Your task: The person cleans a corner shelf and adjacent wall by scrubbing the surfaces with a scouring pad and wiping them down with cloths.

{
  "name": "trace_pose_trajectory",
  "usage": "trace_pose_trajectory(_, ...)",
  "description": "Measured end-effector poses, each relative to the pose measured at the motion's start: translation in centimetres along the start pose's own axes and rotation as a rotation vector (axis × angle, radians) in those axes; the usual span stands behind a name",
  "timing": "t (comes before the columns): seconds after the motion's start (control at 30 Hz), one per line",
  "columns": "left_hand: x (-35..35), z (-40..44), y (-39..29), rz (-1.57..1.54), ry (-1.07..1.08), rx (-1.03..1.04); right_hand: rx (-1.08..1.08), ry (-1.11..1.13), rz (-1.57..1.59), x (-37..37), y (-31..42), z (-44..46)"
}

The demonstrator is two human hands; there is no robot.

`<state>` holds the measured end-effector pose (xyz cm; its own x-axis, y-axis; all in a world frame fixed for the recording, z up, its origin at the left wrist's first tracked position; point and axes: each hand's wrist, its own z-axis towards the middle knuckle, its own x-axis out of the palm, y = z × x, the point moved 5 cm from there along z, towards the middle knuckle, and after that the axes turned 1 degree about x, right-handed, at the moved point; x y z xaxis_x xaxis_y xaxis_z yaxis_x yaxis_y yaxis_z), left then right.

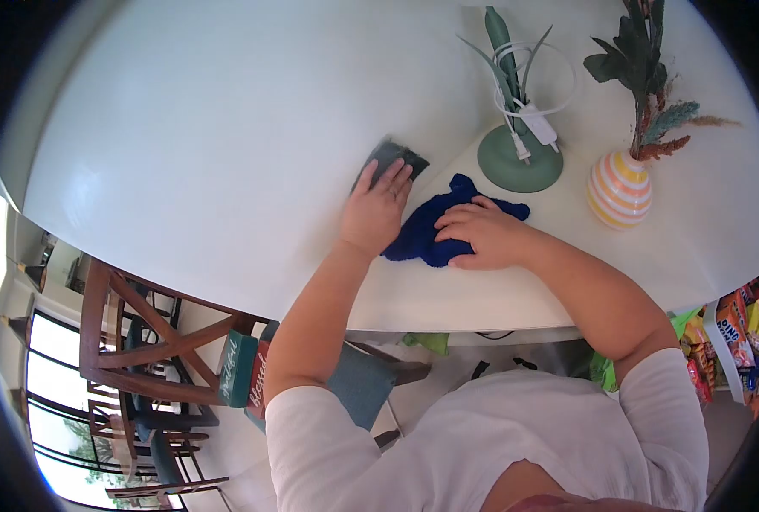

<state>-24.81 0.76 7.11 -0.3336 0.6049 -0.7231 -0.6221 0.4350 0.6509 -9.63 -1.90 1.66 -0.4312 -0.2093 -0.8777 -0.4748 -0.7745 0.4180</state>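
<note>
My left hand (374, 210) presses a dark grey pad (410, 159), perhaps an eraser or a scrubber, against the white surface. Its fingers lie over the near side of the pad, and the pad's far edge looks slightly blurred. To the right, my right hand (489, 235) rests on a crumpled dark blue cloth (422, 229) on the white tabletop (448, 299). The fingers of that hand are bent into the fabric, and part of the cloth is hidden under the palm.
Beyond the cloth stands a green round-based stand (520, 166) with a white cord and plug looped around it. Right of it is a striped vase (620, 189) with dried stems. Below the table are a wooden chair (170, 350) and colourful snack packets (733, 333).
</note>
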Motion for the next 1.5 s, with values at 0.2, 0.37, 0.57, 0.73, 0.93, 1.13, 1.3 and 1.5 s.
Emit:
trace_pose_trajectory(0.2, -5.0, 3.9, 3.7, 0.102, -0.335, -0.265, -0.003, -0.013, 0.010, 0.2, -0.1, 0.0)
trace_pose_trajectory(0.37, -0.4, 3.8, 0.9, 0.008, -0.190, -0.062, 0.003, -0.004, 0.006, -0.3, 0.0, 0.0)
trace_pose_trajectory(0.57, -3.6, 5.3, 2.6, 0.190, -0.255, -0.218, 0.004, 0.013, 0.029, -0.3, 0.0, 0.0)
trace_pose_trajectory(0.73, -1.7, 2.5, 2.2, -0.062, -0.141, -0.131, -0.006, 0.021, 0.027, -0.1, -0.2, 0.0)
trace_pose_trajectory(0.93, -0.2, -6.0, 1.2, -0.140, -0.067, -0.181, 0.015, -0.092, 0.031, 0.2, -0.6, 0.2)
trace_pose_trajectory(1.13, -4.3, -6.9, 4.3, -0.033, -0.220, -0.383, 0.115, -0.052, -0.080, -0.1, 0.1, 0.6)
trace_pose_trajectory(1.3, 1.4, -8.0, -0.5, -0.402, -0.017, -0.249, 0.370, -0.151, 0.208, -1.4, -1.9, 1.0)
trace_pose_trajectory(1.5, -1.0, -11.1, -3.4, -0.705, -0.114, -0.531, 0.472, -0.850, 1.559, -3.4, -2.8, -0.6)
